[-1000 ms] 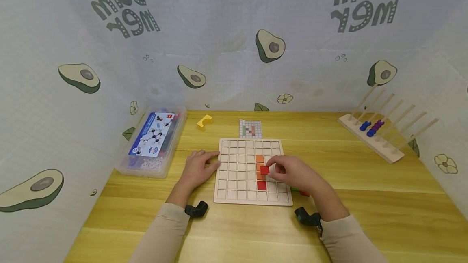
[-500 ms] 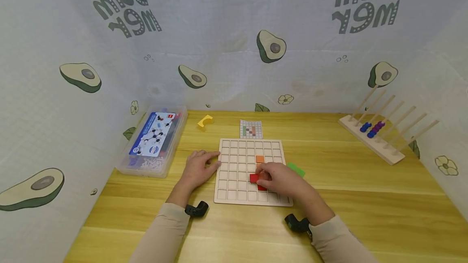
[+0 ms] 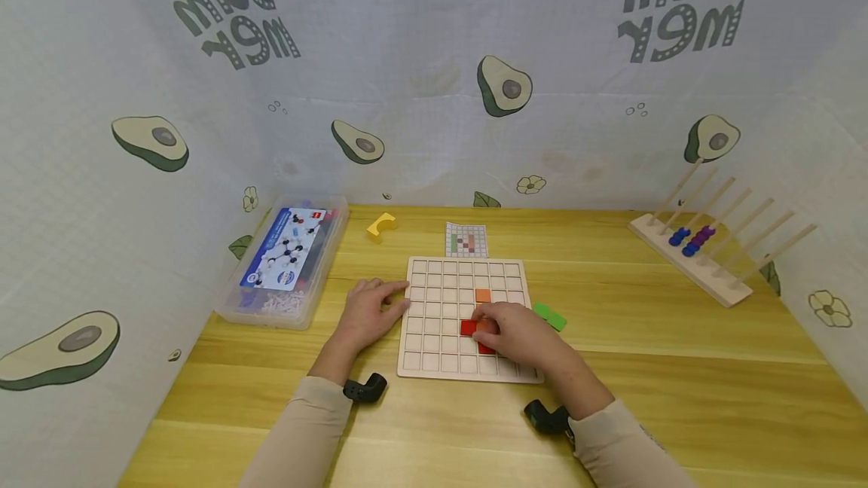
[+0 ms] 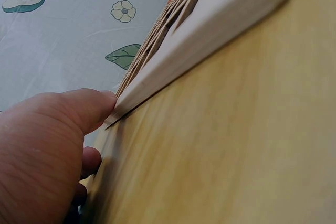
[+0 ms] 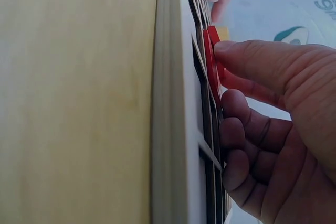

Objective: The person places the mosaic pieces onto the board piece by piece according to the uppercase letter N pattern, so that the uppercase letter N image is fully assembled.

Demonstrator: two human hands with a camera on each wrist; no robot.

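A wooden grid board [image 3: 434,367] lies on the table. At its left edge rests my left hand [image 3: 366,315], fingertips touching the rim and nothing in its grasp; the left wrist view shows the thumb [image 4: 89,106] against the board's side. My right hand [image 3: 518,333] reaches over the grid and pinches a red square tile [image 3: 468,327] at the board's surface, just left of a column of tiles. An orange tile [image 3: 483,295] tops that column, and another red tile [image 3: 485,349] is at its bottom. My fingers partly cover the tiles between them.
Green tiles [image 3: 549,316] lie right of the board. Behind it is a printed pattern card [image 3: 466,240], with a yellow arch block [image 3: 381,227] to its left. A clear plastic box [image 3: 285,262] stands at left, a peg abacus [image 3: 692,262] at right.
My right hand has moved left and nearer to me, bringing the red tile from over the column down to its left side. Green tiles have come into fuller view. My left hand stays put.
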